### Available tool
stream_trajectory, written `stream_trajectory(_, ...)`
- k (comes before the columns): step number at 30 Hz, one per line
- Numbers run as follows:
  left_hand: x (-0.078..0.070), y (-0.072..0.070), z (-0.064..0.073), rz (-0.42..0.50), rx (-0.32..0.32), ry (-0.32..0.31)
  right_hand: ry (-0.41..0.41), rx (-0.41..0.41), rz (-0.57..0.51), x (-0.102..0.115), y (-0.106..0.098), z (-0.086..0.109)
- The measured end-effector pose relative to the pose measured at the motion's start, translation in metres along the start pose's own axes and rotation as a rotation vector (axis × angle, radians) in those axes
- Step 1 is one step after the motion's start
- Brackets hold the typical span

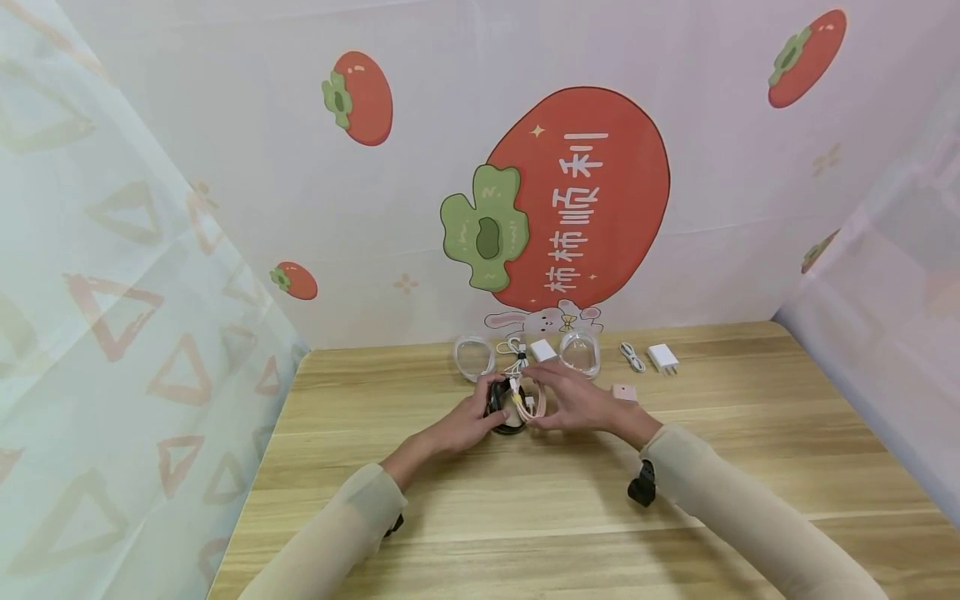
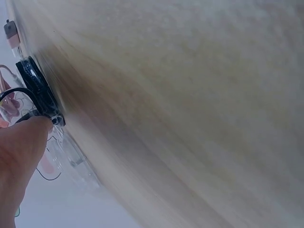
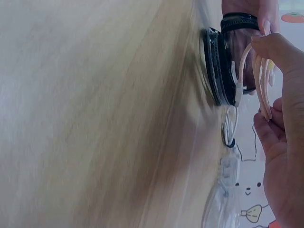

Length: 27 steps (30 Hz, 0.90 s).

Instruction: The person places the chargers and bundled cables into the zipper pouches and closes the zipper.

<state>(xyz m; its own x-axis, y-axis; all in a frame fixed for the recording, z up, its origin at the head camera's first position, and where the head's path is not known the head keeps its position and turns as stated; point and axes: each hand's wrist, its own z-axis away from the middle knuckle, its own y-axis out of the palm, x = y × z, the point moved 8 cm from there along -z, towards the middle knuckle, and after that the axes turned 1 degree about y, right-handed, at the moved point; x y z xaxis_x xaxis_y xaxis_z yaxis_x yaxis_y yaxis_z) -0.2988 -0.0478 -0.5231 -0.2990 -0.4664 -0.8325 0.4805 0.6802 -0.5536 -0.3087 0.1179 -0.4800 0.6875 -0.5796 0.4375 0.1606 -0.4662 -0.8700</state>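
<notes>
the pale pink cable (image 3: pixel 260 83) is held up in a loose coil above the front of the row of things, just beside the black cable (image 3: pixel 218 71). a yellow tie (image 1: pixel 517 398) shows on the pink coil, and one of its plugs (image 3: pixel 239 94) hangs down close to the black loops. the right grip (image 1: pixel 573 402), a bare hand, has the pink coil pinched between thumb and fingers. the left grip (image 1: pixel 465 423), also bare, is curled round the left side of the black cable, thumb toward the person and fingers on the far side; most of the black coil lies low on the table (image 1: pixel 510 508), while one black strand is raised at the left grip. whether the left fingertips also touch the pink cable cannot be told.

just beyond the two coils, from left to right, are a clear round bundle (image 1: pixel 458 360), a white cable with a dark tie (image 1: pixel 517 343), a white block (image 1: pixel 543 350) partly behind the right fingers, and a second clear round bundle (image 1: pixel 595 354). further right lie a small coiled white cable (image 1: pixel 632 357) and a white charger (image 1: pixel 663 358) with its prongs toward the person. a small pink block (image 1: pixel 624 392) sits nearer, by the right wrist.

pale sleeves (image 1: pixel 330 533) cover both forearms, and a black device (image 1: pixel 642 485) hangs under the right one. behind the table stands a pale backdrop (image 1: pixel 240 183) printed with red persimmons (image 1: pixel 622 208) and white rabbits.
</notes>
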Motion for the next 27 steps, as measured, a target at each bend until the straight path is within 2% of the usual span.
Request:
stream_trajectory(8,-0.001,-0.002,0.0,-0.006,0.002,0.053,0.021,0.037,-0.059,0.003,0.012,-0.005)
stream_trajectory(12,-0.001,-0.003,0.001,-0.004,0.007,0.073,-0.005,0.039,-0.062,0.007,0.015,-0.007)
stream_trajectory(15,-0.001,-0.004,0.002,-0.006,0.007,0.078,-0.03,0.037,-0.045,0.007,0.018,-0.008)
stream_trajectory(27,-0.001,-0.01,0.006,-0.004,0.012,0.074,-0.024,0.069,-0.026,0.007,0.023,-0.013)
